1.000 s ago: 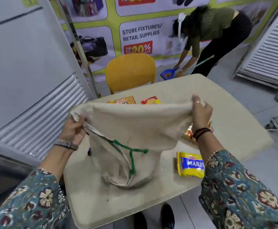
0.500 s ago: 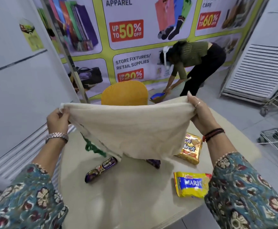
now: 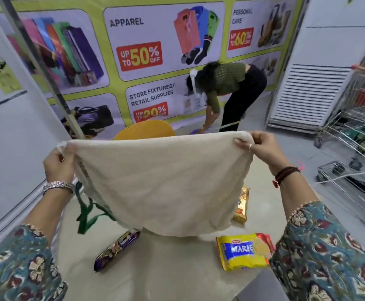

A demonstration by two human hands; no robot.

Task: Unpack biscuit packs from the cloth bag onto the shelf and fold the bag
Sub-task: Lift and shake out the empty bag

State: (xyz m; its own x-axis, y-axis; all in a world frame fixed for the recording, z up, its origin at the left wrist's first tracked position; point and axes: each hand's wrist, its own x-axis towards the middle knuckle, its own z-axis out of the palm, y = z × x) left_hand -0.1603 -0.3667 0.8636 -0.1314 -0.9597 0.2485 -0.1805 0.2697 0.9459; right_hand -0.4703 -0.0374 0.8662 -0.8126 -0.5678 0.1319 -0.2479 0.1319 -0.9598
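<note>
Holding cloth bag (image 3: 164, 183) stretched above table (image 3: 168, 276), left hand (image 3: 59, 164) and right hand (image 3: 262, 151) each pinching 1 upper corner, green handles (image 3: 88, 211) dangling at left. Lying on table below: purple biscuit pack (image 3: 116, 250), yellow Marie pack (image 3: 243, 250), orange pack (image 3: 241, 205) partly hidden by bag.

Sale-poster wall (image 3: 155, 51); yellow chair (image 3: 144, 130); trolleys (image 3: 355, 135)
</note>
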